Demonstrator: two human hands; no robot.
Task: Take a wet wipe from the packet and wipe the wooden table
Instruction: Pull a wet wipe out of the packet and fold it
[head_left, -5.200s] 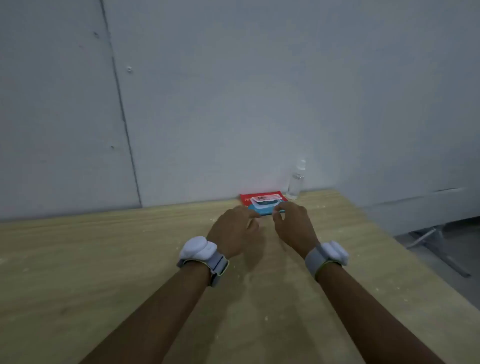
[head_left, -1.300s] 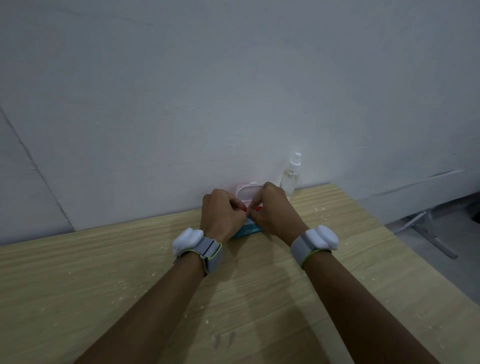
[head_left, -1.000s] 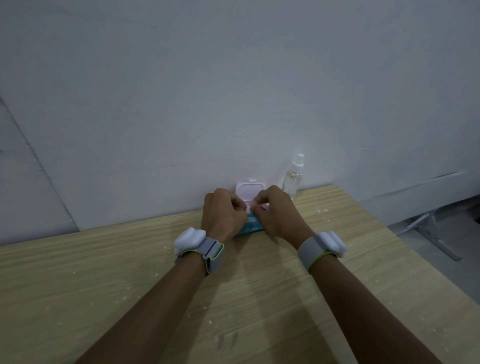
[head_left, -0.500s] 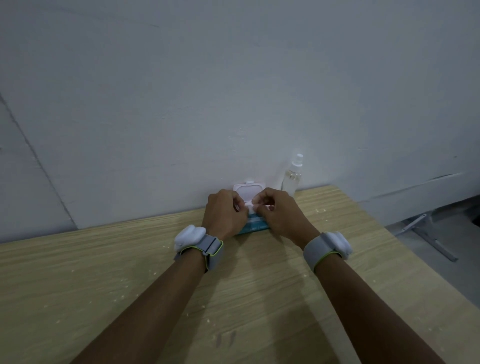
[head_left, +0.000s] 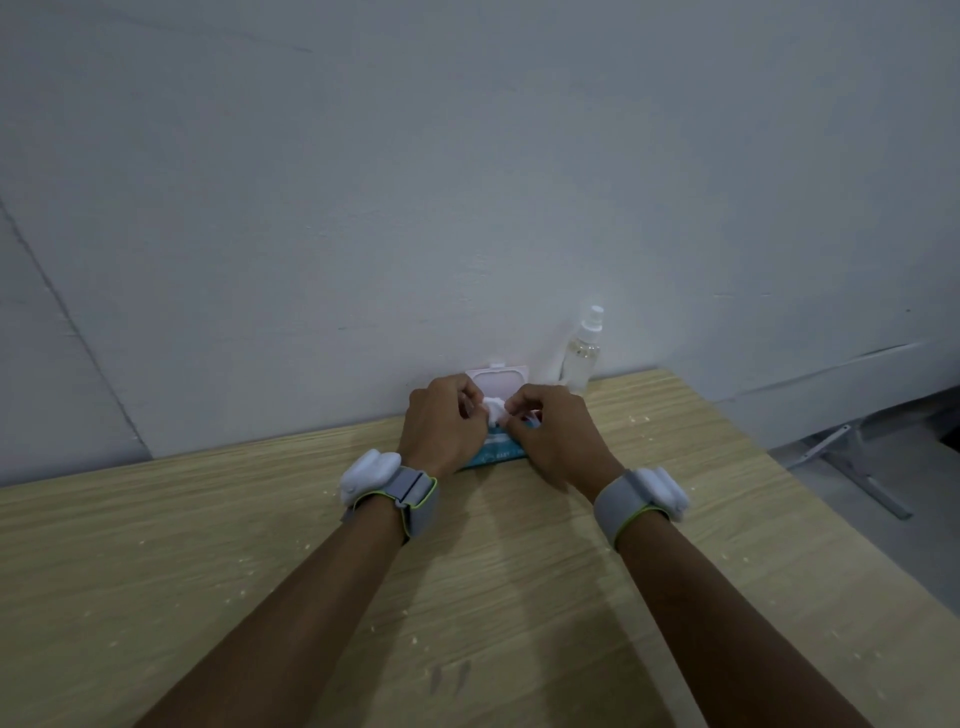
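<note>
Against the grey wall (head_left: 467, 182), the wooden table (head_left: 156, 571) is seen carrying the packet (head_left: 496, 453), lid (head_left: 497, 378) raised. A spray bottle (head_left: 583, 353) stands beside it. Left hand (head_left: 441, 428) and right hand (head_left: 556, 436) are curled over the packet, their fingers pinching the white wet wipe (head_left: 494, 408).

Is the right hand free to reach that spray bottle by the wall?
Probably not yet: the right hand pinches the wipe. The spray bottle stands unobstructed just beyond it.
</note>
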